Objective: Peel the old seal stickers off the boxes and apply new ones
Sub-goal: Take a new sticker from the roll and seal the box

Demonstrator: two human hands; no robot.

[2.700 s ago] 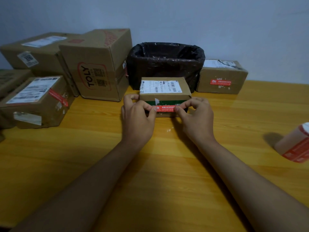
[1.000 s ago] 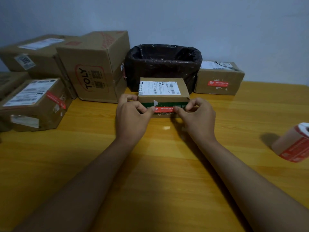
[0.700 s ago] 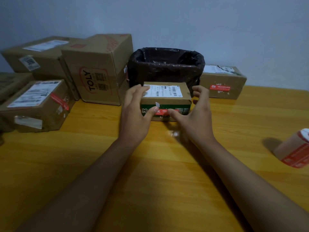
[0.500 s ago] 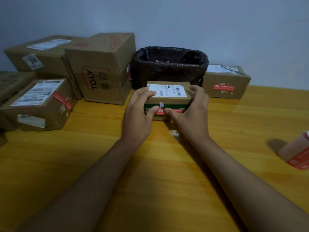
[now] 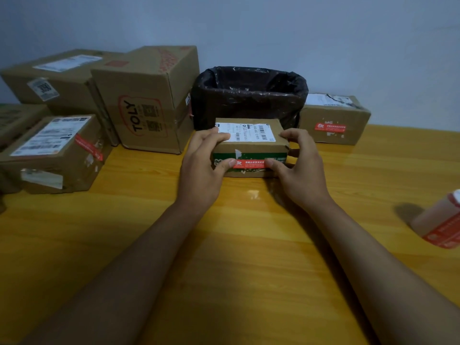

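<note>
A small cardboard box (image 5: 249, 145) with a white shipping label on top sits at mid-table. A red seal sticker (image 5: 250, 164) lies across its green-printed front face. My left hand (image 5: 201, 168) grips the box's left end, fingers over the top edge and thumb on the sticker's left end. My right hand (image 5: 300, 168) grips the right end, thumb on the sticker's right end. A roll of red seal stickers (image 5: 440, 225) lies at the table's right edge.
A bin lined with a black bag (image 5: 249, 95) stands right behind the box. Several cardboard boxes crowd the back left, among them a TOLY box (image 5: 146, 100) and a red-stickered one (image 5: 54, 153). Another stickered box (image 5: 333, 120) sits at the back right.
Both hands went from pinching and pressing the sticker on the front face to spreading over the box's top edges and gripping its two ends.
</note>
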